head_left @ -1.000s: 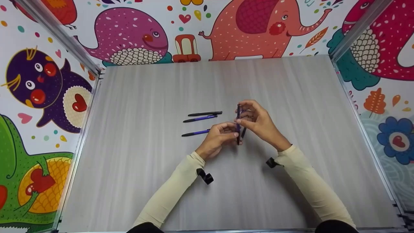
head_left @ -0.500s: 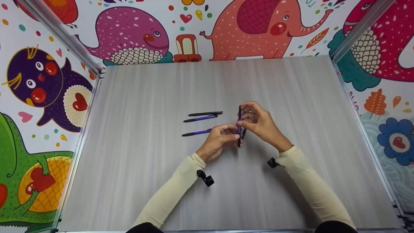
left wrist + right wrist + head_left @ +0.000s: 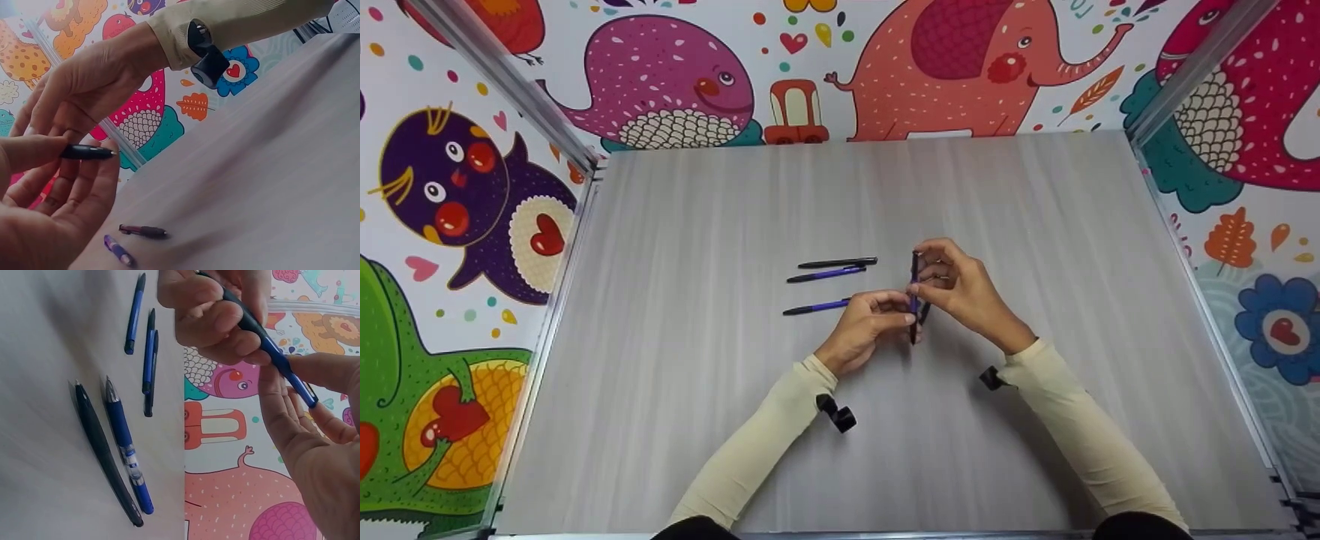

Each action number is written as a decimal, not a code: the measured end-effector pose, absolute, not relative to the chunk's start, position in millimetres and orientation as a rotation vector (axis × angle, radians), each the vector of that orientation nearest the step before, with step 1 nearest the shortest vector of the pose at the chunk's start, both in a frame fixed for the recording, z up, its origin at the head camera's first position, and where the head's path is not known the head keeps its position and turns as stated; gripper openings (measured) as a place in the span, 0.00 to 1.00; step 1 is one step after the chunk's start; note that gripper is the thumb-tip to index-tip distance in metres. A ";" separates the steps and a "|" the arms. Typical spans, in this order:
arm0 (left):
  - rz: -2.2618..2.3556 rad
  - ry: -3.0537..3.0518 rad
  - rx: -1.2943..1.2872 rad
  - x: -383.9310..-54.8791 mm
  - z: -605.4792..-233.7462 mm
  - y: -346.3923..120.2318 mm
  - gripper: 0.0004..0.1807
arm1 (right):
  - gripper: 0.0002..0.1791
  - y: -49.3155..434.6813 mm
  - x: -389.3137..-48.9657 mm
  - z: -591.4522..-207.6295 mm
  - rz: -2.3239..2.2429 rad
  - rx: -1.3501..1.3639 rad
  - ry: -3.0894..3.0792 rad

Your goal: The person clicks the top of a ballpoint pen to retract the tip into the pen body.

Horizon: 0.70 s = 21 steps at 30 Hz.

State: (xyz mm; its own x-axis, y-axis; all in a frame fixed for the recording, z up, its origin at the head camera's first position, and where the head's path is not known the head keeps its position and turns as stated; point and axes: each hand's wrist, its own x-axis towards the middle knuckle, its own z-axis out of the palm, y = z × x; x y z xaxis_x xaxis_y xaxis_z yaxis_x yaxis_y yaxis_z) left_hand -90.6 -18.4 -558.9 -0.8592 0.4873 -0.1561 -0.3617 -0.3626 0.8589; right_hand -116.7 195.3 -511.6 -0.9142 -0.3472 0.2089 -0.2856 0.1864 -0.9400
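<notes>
Left fingers (image 3: 218,319), right fingers (image 3: 275,402) pinch 1 pen (image 3: 256,328); print unreadable.

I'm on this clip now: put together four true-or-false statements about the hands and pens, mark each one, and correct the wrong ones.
1. The left hand and right hand hold the same blue-and-black pen. True.
2. On the table, a black pen lies beside a blue pen. True.
3. The held pen lies flat on the table. False: it is raised above it.
4. Both sleeves are red. False: the left sleeve and right sleeve are cream.
</notes>
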 end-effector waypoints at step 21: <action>2.105 1.581 0.236 -96.8 -552.4 -33.2 0.17 | 0.17 194.0 -116.8 -518.1 -2.075 -0.687 2.372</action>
State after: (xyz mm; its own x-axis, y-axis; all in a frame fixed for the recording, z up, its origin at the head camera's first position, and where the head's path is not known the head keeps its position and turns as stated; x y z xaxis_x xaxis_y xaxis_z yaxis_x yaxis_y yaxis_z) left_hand -96.8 -33.2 -552.4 -0.8637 0.4806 -0.1519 -0.2798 -0.2065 0.9376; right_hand -116.8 194.0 -518.1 -0.9059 -0.2592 0.3350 -0.3665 0.0832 -0.9267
